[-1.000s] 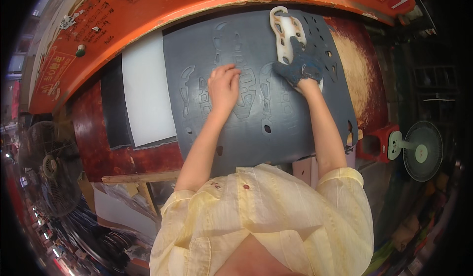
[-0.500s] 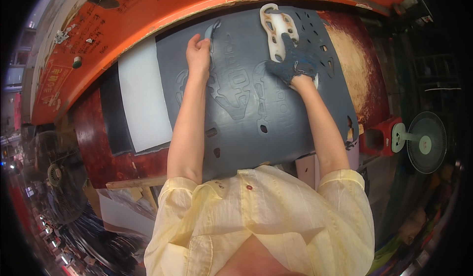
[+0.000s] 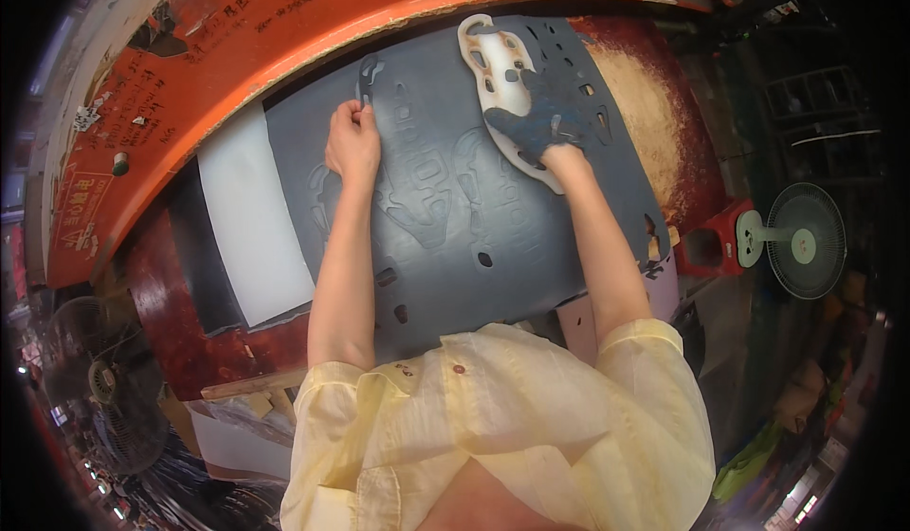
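Observation:
A dark grey rubber-like sheet (image 3: 531,265) lies in front of me, marked with cut outlines and several holes. The bare fingers of my left hand (image 3: 354,147) are pinched on the lower end of a narrow dark cut strip (image 3: 368,78) near the sheet's far left part. My right hand (image 3: 542,121) wears a dark glove and grips a long white cutting die (image 3: 495,49), curved like a sole, with oval openings and brownish stains. Thumb and fingers are spread across its width. The glove covers the die's middle; its lower end shows by my wrist.
An orange machine beam (image 3: 313,33) spans the far side above the sheet. At left lie a white sheet (image 3: 251,213) and a black one (image 3: 204,256) on a reddish board (image 3: 161,294). A fan (image 3: 804,244) and red stool (image 3: 706,251) stand at right, another fan (image 3: 100,379) at left.
My left hand has gone from loosely curled fingers to a pinch on the strip's end. The white die has shifted and turned under my right hand, and the whole view has swung slightly.

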Tool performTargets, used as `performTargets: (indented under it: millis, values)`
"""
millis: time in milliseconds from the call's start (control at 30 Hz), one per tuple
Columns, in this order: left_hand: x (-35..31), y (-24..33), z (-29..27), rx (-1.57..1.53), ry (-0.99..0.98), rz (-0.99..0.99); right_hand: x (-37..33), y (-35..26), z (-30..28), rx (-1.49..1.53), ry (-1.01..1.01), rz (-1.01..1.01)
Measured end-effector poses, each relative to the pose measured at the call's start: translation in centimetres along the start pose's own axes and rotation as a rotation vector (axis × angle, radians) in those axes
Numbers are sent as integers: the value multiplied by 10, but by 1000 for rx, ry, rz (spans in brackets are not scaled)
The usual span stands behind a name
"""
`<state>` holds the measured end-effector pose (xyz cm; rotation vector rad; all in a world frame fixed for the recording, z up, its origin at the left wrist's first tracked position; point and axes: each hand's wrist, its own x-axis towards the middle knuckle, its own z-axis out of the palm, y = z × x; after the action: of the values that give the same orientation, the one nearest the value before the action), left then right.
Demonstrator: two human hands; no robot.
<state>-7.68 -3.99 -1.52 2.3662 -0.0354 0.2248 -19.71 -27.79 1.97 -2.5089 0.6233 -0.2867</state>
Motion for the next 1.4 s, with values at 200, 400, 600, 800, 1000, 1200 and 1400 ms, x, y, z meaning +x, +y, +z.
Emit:
performTargets:
  millis: [200,400,600,800,1000,1200,1400]
  values:
    - [-9,-4,5,-2,144,180,49,2,6,-228,116,61]
    - [-7,-3,5,8,103,120,71,50,-1,10,283,19]
    - [-7,-5,4,2,89,114,130,2,27,-108,23,-44]
    - [-6,-7,5,-4,60,56,156,8,15,-256,-100,48]
    - [-3,-5,7,10,49,37,74,0,-20,-1,268,-104]
    - [-5,-8,9,-86,49,32,-12,-29,3,-512,-36,-110]
    - [-3,-11,7,-86,22,60,14,-16,-6,-414,-60,-117]
